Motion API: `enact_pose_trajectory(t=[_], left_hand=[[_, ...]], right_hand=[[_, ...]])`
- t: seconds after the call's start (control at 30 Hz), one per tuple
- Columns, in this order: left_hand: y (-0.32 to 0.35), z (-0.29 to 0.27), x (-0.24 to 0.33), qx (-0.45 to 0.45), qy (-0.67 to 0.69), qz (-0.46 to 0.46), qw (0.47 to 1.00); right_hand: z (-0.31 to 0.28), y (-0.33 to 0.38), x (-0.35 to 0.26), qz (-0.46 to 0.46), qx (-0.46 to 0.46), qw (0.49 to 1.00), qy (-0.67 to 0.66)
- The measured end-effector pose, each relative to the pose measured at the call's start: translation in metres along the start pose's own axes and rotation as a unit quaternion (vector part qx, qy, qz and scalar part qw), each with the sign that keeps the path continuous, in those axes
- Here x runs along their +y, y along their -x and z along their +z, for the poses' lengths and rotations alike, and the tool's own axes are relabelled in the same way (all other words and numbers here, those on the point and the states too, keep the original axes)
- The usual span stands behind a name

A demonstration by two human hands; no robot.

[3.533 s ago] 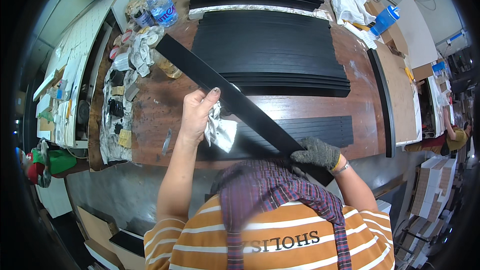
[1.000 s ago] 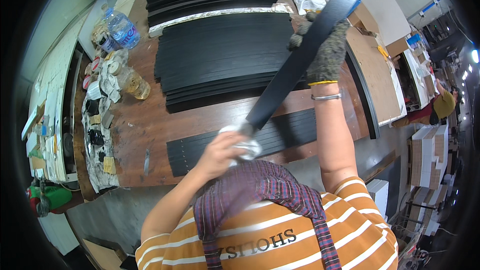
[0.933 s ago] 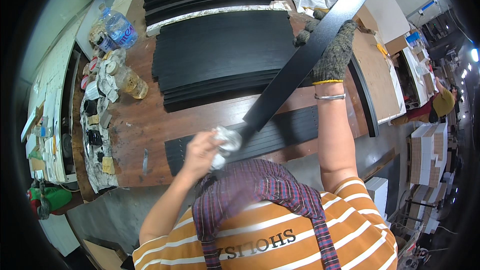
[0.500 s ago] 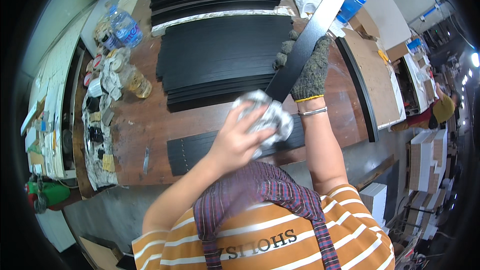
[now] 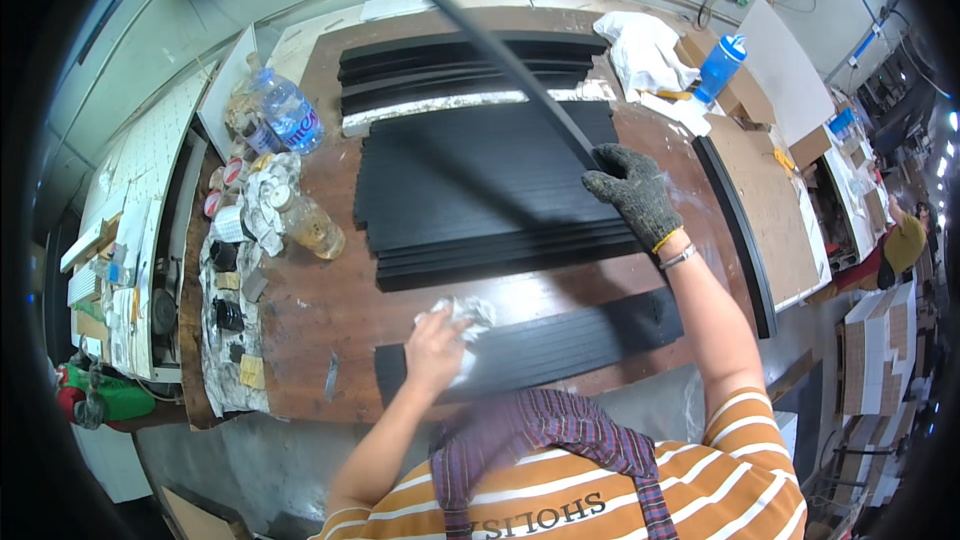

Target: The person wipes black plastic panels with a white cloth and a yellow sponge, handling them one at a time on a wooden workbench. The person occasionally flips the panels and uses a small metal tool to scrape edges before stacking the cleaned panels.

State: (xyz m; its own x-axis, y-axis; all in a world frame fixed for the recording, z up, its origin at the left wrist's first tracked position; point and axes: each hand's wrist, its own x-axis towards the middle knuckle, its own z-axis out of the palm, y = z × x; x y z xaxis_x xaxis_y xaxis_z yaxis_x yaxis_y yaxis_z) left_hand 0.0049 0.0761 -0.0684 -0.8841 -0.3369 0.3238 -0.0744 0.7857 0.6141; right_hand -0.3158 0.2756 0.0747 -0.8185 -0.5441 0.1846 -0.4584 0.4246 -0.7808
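Seen from above, with the brown table [image 5: 300, 330] as the dial, the two hands hold different objects. The right hand [image 5: 632, 190], in a grey knitted glove with a yellow hem, lies near 3 o'clock, its fingers closed around a slender black strip [image 5: 540, 100]. This strip is raised and tilted, presenting a narrow edge; its far end points from the glove between 10 and 11 o'clock. The bare left hand [image 5: 435, 348], near 7 o'clock, grasps a crumpled white cloth [image 5: 478, 312] over a row of flat black slats [image 5: 560, 345] at 6 o'clock; whether cloth and slats touch cannot be told. A broad stack of black boards [image 5: 450, 230] occupies the centre, crossed by a diagonal shadow. Further black lengths [image 5: 400, 70] lie at 12 o'clock, beyond a white bar [image 5: 420, 118]. Peripherally: a clear bottle [image 5: 287, 112] at 10, a bottle of amber liquid [image 5: 315, 228] at 9, and a blue bottle [image 5: 720, 72] at 2 o'clock.
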Motion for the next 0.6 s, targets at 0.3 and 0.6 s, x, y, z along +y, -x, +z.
enact_pose_trajectory(t=[0.3,0.6], left_hand=[[0.006,0.010,0.001,0.000,-0.072,0.026,0.997],[-0.002,0.003,0.001,-0.017,-0.078,0.047,0.996]], right_hand=[[-0.017,-0.159,-0.015,-0.103,-0.005,0.978,0.180],[0.029,-0.310,-0.034,-0.123,-0.049,0.906,0.403]])
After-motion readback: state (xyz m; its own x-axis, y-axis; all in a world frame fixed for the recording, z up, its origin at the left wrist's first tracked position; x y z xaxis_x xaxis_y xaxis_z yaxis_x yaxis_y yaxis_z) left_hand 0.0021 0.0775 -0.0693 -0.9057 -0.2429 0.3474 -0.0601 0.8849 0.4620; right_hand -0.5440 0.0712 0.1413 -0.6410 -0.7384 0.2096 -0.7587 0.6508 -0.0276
